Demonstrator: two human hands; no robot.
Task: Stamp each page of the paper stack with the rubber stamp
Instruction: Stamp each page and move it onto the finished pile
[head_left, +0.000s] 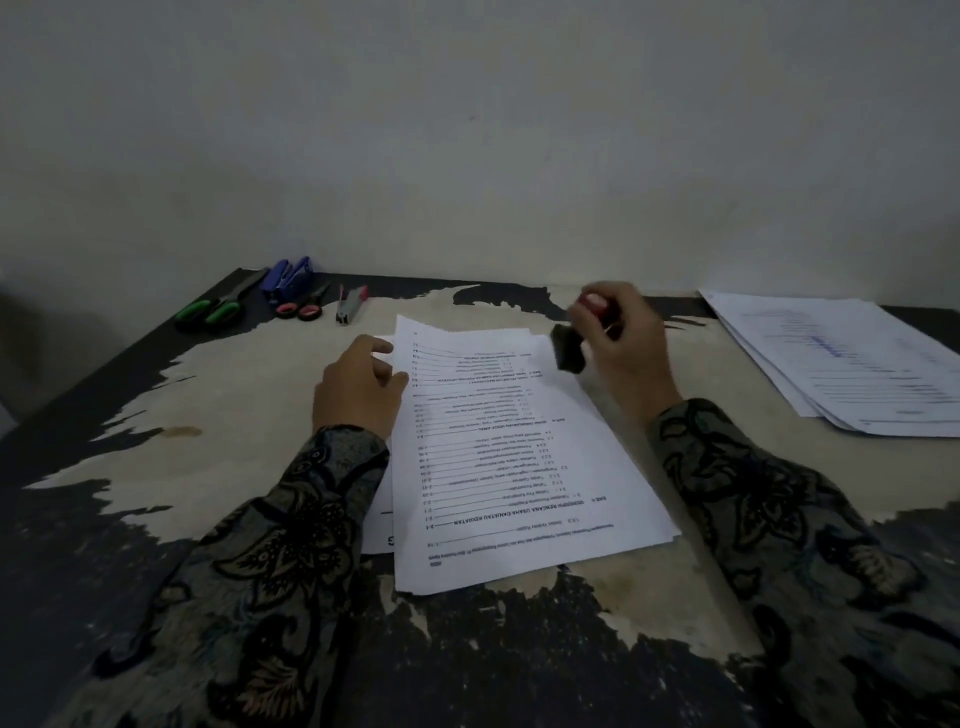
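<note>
two forearms in dark patterned sleeves (291, 525) reach up from the bottom of the frame, over a table (249, 395) whose dark top layer has peeled away to leave a pale, ragged patch in the middle. between the arms lies the paper stack (514, 467), in the centre of the frame, turned a little askew, its printed lines running upside down from where i stand. the edge of another sheet (382, 535) pokes out from under its lower left side.

the left hand (358, 384) sits at the stack's upper left edge, fingers loosely bent, the fingertips touching the margin of the top page and gripping nothing. the right hand (618, 343) is right of centre, curled around the rubber stamp (571, 345); a red knob shows at the top of the fist and the dark stamp block hangs tilted below the fingers, over the upper right corner of the top page. the hand and stamp are blurred, so i cannot tell whether the block touches the paper.

in the upper left of the table lie green-handled scissors (218, 306), then a blue stapler (291, 278), small pink-handled scissors (304, 306) and a grey staple remover with a pink tip (350, 304), all near one another and well apart from the stack. at the right edge of the frame a second pile of printed sheets (852, 358) lies fanned out. a plain pale wall (467, 130) fills the upper half.
</note>
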